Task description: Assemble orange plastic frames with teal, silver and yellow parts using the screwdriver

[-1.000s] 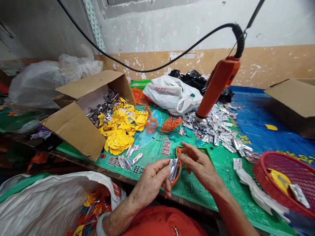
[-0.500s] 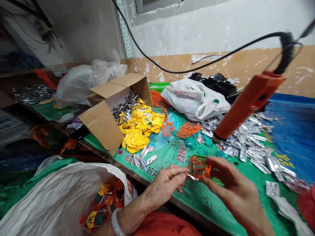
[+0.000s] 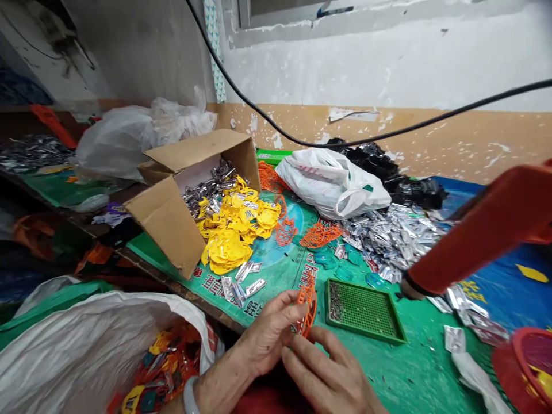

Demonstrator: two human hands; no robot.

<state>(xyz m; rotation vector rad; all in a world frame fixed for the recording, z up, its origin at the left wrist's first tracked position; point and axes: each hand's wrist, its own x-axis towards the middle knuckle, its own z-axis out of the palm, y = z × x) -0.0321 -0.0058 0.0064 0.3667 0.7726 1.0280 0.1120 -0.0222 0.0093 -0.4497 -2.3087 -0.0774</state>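
Note:
Both hands are together near the front edge of the table. My left hand [image 3: 276, 328] pinches an orange lattice piece [image 3: 307, 305], which stands upright between thumb and fingers. My right hand [image 3: 328, 368] is curled close beside it, its fingertips at the lower edge of the same piece. Just beyond my right hand is a green tray [image 3: 366, 310] with small dark parts heaped at its left end. Farther back on the green table cover lie more orange lattice pieces [image 3: 321, 234] and a pile of yellow pieces [image 3: 228, 247].
An open cardboard box [image 3: 172, 221] lies left of centre. Below it a white sack [image 3: 86, 339] holds coloured pieces. An orange tool [image 3: 478, 230] hangs at the right, over silver strips [image 3: 397, 236]. A white plastic bag [image 3: 332, 178] sits behind. A red basket [image 3: 517, 368] is at far right.
My hands have moved left and closer together, turning the orange piece upright. The green tray is now uncovered. The view has shifted, and the orange tool appears larger and farther right.

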